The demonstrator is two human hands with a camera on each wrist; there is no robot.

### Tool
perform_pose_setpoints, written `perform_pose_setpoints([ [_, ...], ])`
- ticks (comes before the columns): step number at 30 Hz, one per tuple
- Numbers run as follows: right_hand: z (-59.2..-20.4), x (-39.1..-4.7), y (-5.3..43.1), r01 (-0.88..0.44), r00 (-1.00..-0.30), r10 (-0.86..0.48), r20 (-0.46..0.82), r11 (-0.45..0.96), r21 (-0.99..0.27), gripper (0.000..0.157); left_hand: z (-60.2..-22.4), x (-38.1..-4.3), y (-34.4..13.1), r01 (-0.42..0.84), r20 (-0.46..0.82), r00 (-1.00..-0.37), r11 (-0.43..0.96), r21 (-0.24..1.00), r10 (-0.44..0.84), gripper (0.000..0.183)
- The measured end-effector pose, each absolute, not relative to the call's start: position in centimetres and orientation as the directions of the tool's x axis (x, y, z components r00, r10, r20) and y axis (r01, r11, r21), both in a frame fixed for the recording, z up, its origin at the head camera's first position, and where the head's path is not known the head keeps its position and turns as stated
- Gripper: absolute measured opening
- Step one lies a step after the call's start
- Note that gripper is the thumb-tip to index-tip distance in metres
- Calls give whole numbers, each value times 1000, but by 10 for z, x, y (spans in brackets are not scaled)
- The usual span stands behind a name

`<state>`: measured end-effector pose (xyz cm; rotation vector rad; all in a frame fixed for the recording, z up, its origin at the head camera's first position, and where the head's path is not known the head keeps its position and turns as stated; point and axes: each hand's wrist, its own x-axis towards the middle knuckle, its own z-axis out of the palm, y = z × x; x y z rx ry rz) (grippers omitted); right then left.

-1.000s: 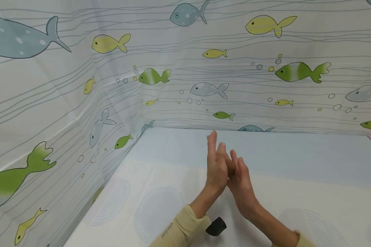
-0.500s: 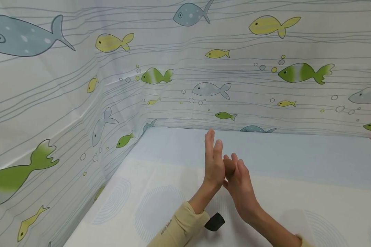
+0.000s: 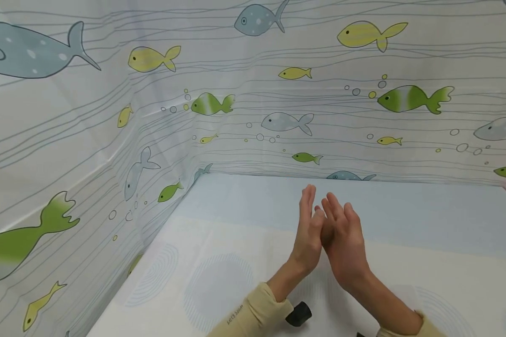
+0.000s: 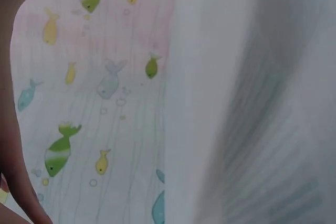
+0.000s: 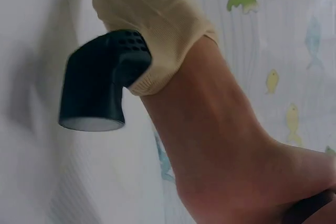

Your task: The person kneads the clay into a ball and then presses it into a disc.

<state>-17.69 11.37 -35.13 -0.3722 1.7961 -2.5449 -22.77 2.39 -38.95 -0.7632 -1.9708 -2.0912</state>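
Observation:
In the head view my left hand (image 3: pixel 308 238) and right hand (image 3: pixel 346 248) are raised over the bed-like surface, palms facing and fingers mostly straight. Between the palms sits a brown rounded lump (image 3: pixel 327 233), largely covered by the hands; its material cannot be made out. The right wrist view has the left forearm (image 5: pixel 205 114) in a cream sleeve, and a dark sliver (image 5: pixel 310 208) shows low at the right where the palms meet. Only a blurred strip of hand or arm (image 4: pixel 10 129) enters the left wrist view at its left edge.
A white and pale blue cloth (image 3: pixel 219 224) with circle patterns covers the flat surface. White sheeting (image 3: pixel 253 93) printed with fish rises at the back and left. A black wrist camera (image 3: pixel 298 314) sticks out from the left sleeve (image 3: pixel 257 309).
Both hands have shifted to the right. They have slid against each other, the right hand rising and the left dropping relative to it, with the brown lump between the palms now more covered.

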Motion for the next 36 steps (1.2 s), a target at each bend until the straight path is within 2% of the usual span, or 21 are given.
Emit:
perform_pose_setpoints([
  [5,-348,-184,119,-157,-972,-97,212,-397,-904,75,-391,-218,31,450,468,-845,-130,884,258,67],
  [15,-347,-199,135,-132,-986,-18,167,-533,-836,72,-391,-201,41,509,508,-783,-99,855,358,70],
  [27,-351,-202,139,-141,-986,3,164,-524,-840,69,-387,-195,43,501,487,-791,-64,863,370,72],
  [36,-360,-202,135,-141,-987,2,162,-510,-848,68,-380,-195,42,523,506,-797,-42,851,329,70],
])
